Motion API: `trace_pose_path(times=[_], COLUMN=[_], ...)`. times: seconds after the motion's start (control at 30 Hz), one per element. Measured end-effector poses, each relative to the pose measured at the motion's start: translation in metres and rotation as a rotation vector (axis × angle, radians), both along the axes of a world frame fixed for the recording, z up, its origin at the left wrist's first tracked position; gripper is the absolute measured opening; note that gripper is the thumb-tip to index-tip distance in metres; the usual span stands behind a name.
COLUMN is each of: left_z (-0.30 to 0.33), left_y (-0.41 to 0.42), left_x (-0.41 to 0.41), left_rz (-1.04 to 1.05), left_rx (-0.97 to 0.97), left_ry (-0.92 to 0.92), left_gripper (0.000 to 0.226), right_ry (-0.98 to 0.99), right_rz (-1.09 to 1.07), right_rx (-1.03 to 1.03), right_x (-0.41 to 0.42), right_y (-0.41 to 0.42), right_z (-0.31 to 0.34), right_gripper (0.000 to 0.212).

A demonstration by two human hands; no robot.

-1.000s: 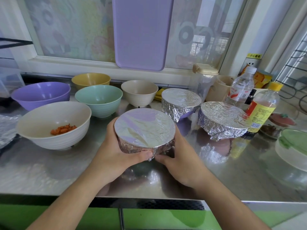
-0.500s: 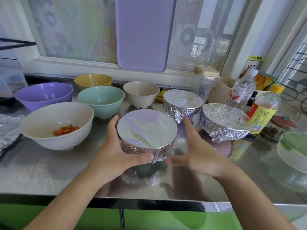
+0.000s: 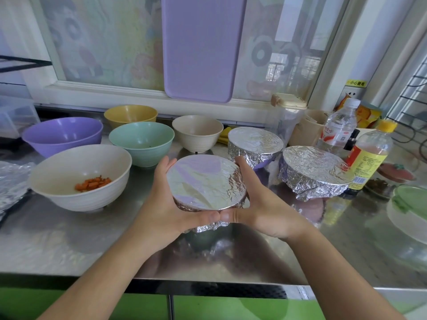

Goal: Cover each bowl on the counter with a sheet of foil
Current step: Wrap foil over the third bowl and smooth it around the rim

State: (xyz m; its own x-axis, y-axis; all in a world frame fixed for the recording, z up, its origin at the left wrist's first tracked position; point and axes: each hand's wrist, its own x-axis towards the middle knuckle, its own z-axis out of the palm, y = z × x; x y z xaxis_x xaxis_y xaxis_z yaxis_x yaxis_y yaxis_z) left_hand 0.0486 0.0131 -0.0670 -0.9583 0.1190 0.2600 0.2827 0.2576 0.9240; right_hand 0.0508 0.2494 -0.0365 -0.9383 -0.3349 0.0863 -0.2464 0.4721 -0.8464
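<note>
At the far left a crumpled spare sheet of silver foil (image 3: 12, 181) lay on the stainless steel counter (image 3: 69, 239). Beside it stood the uncovered bowls: a wide purple bowl (image 3: 62, 135), a large white ribbed bowl (image 3: 80, 176) holding a few orange cubes, a yellow bowl (image 3: 130, 114) at the back, a mint green bowl (image 3: 142, 143) and a small beige bowl (image 3: 197, 132).

In the middle, the left hand (image 3: 166, 206) cupped the near-left side of a small round bowl wrapped in smooth foil (image 3: 205, 183), fingers curled round its wall and thumb pressed along the front edge. The right hand (image 3: 261, 204) clasped the opposite side the same way, its thumb tip meeting the left one. The bowl looked lifted just off the counter, though that was hard to tell.

To do this step well, the palms should have squeezed the loose skirt hanging under the thumbs flat against the wall, working round the rim evenly, without denting the taut top.

To the right stood two finished ones, a foil-covered purple bowl (image 3: 255, 144) and a wider foil-wrapped bowl (image 3: 314, 170), near a yellow-capped bottle (image 3: 369, 155).
</note>
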Motion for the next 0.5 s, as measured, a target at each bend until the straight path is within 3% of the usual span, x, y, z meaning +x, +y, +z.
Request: trace_pose_path(times=[0.17,0.37,0.5], left_z=[0.000,-0.011,-0.013], left_y=[-0.001,-0.002,-0.003], left_x=[0.001,-0.003,-0.008], left_rz=[0.000,-0.016,-0.013], left_rx=[0.031,0.004,-0.024], left_ry=[-0.014,0.054,0.026], left_gripper=[0.167,0.156,0.166], right_ry=[0.015,0.014,0.048], right_rz=[-0.011,-0.017,-0.003], right_rx=[-0.042,-0.118,-0.158], right_x=[0.001,-0.002,0.000], right_y=[-0.001,0.000,-0.004], right_z=[-0.006,-0.013,-0.010], right_gripper=[0.103,0.133,0.114])
